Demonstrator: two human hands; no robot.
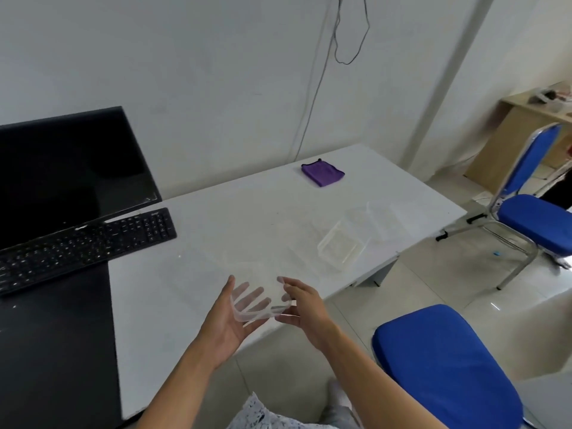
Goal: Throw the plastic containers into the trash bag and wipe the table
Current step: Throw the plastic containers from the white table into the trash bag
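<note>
A clear plastic container is held between both hands above the white table's front edge. My left hand lies under its left side with straight fingers showing through the plastic. My right hand grips its right rim. Two more clear containers stand on the table to the right: one near the edge, another behind it. A folded purple cloth lies at the far side of the table. No trash bag is in view.
A black monitor and black keyboard stand at the left, on a black surface. One blue chair is close at the right front, another past the table's right end. Cables hang on the wall.
</note>
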